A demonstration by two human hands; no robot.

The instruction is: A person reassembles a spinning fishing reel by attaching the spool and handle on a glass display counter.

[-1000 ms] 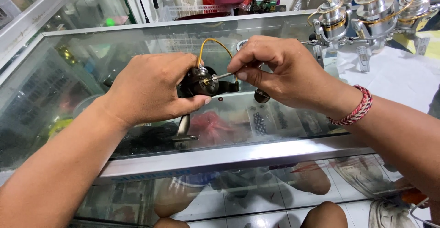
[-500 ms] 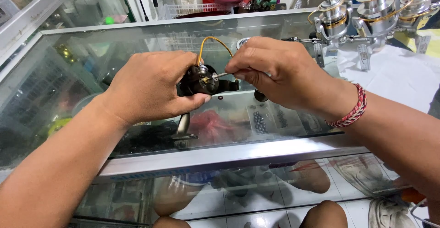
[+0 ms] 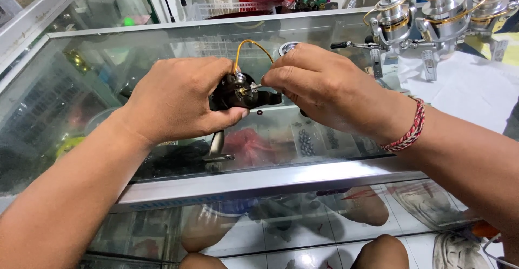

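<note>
Black fishing reel (image 3: pixel 238 92) clenched in left hand (image 3: pixel 175 99), right hand (image 3: pixel 324 88) pinching its small shaft (image 3: pixel 253 88)

Tackle shop, glass display counter (image 3: pixel 303 178), silver fishing reels (image 3: pixel 443 9)

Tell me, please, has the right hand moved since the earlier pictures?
Yes, slightly. The right hand has slid left towards the black reel held by the left hand, judged against the counter's metal front rail; its fingers now pinch nearer the reel's shaft.
</note>
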